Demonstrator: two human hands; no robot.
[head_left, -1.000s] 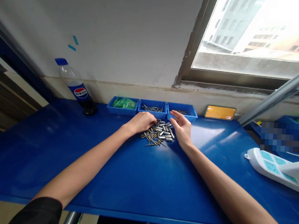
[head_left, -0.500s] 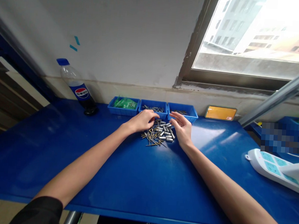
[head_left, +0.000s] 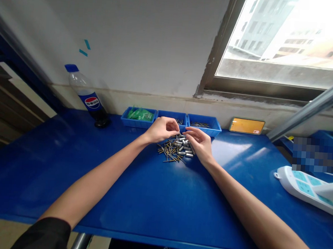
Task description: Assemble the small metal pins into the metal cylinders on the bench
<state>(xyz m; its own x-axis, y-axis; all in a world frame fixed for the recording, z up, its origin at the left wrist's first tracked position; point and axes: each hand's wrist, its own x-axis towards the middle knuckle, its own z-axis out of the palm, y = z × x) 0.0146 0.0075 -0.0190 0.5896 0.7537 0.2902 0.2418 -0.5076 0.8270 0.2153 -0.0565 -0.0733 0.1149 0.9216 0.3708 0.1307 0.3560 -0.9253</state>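
A heap of small metal parts, thin brass-tipped pins and short silver cylinders, lies on the blue table near the back. My left hand hovers just above its far left side, fingers curled into a pinch on a small piece I cannot name. My right hand is at the heap's right side, thumb and forefinger pinched together towards the left hand's fingertips; what they hold is too small to see. Behind the hands stand three small blue bins: one with green pieces, a middle one and a right one with pins.
A cola bottle stands at the back left against the wall. An orange phone lies to the right of the bins. A white power strip sits at the right edge, beside a slanted metal bar.
My left hand has lifted off the heap and closed into a pinch. My right hand went from open fingers to a pinch and moved left towards the left hand.
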